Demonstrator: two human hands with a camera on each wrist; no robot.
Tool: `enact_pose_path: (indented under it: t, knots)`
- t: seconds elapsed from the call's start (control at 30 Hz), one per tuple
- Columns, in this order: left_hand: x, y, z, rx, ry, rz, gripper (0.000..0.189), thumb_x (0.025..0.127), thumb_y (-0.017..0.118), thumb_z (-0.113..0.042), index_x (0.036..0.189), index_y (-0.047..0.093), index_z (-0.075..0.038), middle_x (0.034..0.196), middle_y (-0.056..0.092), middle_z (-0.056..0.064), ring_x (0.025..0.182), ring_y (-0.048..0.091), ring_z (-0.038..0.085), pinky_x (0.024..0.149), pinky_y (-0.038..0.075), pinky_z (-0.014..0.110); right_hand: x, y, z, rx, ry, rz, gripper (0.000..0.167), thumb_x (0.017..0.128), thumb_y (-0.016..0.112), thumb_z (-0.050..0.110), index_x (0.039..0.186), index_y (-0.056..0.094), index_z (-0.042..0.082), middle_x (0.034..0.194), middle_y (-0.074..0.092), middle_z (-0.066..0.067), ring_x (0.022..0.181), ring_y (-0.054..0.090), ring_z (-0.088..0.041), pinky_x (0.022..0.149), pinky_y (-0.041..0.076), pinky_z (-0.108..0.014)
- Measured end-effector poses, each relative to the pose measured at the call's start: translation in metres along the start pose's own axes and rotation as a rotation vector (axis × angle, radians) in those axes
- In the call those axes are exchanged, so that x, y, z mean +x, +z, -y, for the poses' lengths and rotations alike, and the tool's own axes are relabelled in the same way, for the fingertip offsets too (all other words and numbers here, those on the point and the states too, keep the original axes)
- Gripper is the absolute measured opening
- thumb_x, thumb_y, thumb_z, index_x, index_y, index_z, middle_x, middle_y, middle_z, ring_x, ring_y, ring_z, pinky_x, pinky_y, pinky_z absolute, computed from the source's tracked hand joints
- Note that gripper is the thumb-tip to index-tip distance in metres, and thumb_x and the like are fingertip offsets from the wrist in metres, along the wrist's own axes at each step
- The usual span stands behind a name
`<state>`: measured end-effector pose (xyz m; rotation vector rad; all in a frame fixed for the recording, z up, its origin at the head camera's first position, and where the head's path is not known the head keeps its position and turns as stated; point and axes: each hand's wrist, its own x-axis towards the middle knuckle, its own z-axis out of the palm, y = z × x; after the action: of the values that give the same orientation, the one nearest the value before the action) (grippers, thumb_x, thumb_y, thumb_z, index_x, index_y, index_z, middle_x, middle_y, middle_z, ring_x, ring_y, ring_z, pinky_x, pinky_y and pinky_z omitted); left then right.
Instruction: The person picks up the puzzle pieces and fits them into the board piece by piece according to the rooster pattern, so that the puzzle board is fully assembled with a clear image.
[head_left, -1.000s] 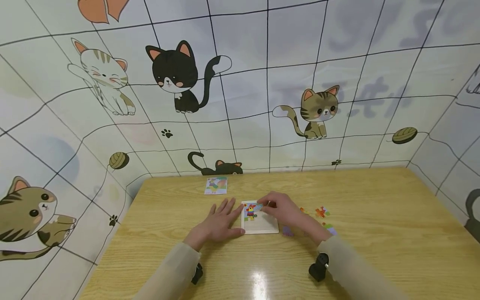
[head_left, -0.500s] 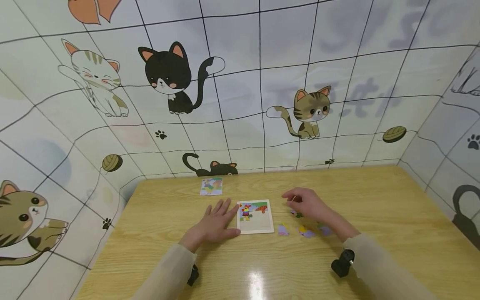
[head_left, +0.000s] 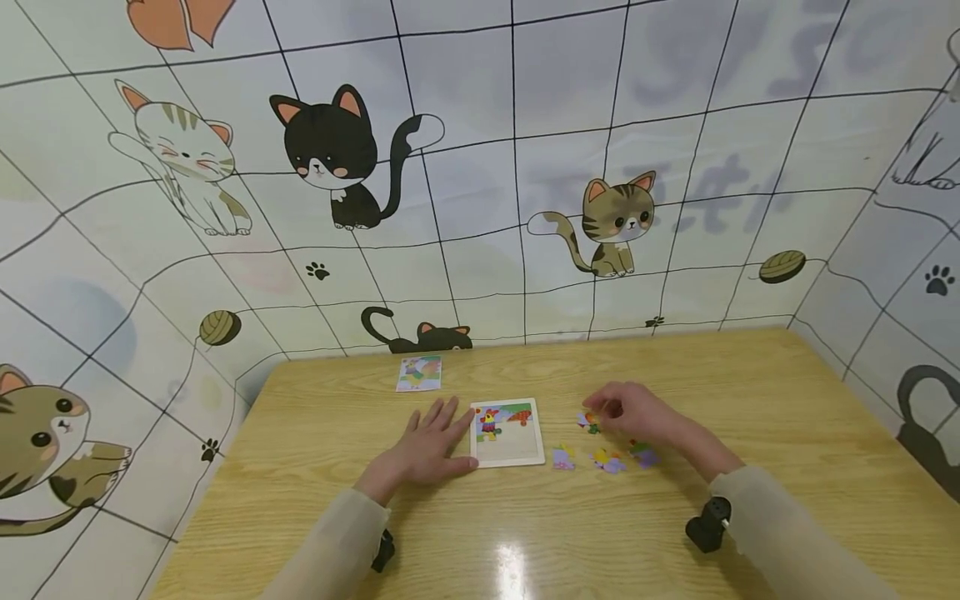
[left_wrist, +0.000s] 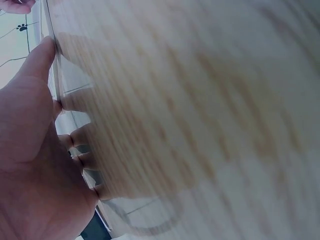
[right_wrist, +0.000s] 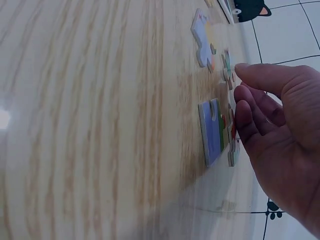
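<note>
In the head view my left hand [head_left: 431,446] lies with fingers spread on the table, its thumb and index fingertip at the left edge of a white-framed jigsaw puzzle board [head_left: 542,454]. Fitted pieces in the board's upper part show a colourful bird [head_left: 490,421] and a red-orange patch [head_left: 521,414]. To the right, my right hand [head_left: 637,412] hovers low over loose pieces, fingers bent. A small multicoloured puzzle piece [head_left: 587,422] sits by its fingertips. In the right wrist view a gap shows between thumb and fingers, near a blue-and-green piece [right_wrist: 211,132].
Several more loose pieces lie right of the board, among them a lilac one [head_left: 563,457] and a yellow-and-lilac one [head_left: 607,461]. A picture card [head_left: 419,374] lies at the back of the wooden table [head_left: 450,533]. A cat-printed wall [head_left: 480,275] stands behind.
My right hand has left the board's upper right, where the red-orange patch now shows uncovered, and moved right to the loose pieces. The left hand stays at the board's edge.
</note>
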<state>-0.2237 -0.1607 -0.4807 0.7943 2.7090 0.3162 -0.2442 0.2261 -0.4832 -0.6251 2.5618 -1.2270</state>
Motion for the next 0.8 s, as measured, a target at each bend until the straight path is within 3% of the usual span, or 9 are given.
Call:
enact_pose_path:
  t: [0.23,0.47,0.8]
  knots:
    - [0.0010,0.0011,0.0013,-0.001,-0.003,0.003,0.082,0.101,0.053,-0.059,0.165,0.025,-0.017,0.170,0.010,0.019,0.155,0.006,0.042,0.118,0.008,0.068,-0.0012,-0.0011,-0.0003,0.041,0.008,0.056,0.043,0.090,0.075,0.001,0.130,0.063,-0.005,0.099,0.064,-0.009,0.083,0.056,-0.022,0.065,0.049,-0.030]
    - [0.0008,0.0017,0.0019,-0.008,-0.006,-0.003,0.081,0.101,0.053,-0.059,0.165,0.025,-0.017,0.170,0.010,0.019,0.155,0.006,0.042,0.118,0.008,0.068,0.0022,0.0015,0.0019,0.004,-0.020,0.060,0.045,0.088,0.076,0.003,0.131,0.063,-0.006,0.113,0.065,-0.011,0.085,0.054,-0.019,0.072,0.050,-0.030]
    - [-0.0004,0.0004,0.0012,-0.020,0.001,-0.004,0.081,0.102,0.054,-0.057,0.165,0.025,-0.016,0.170,0.010,0.020,0.155,0.006,0.043,0.117,0.008,0.069,0.0066,0.0034,0.0024,-0.046,-0.034,0.102,0.045,0.090,0.075,0.003,0.133,0.063,-0.005,0.112,0.061,-0.009,0.089,0.053,-0.019,0.077,0.049,-0.031]
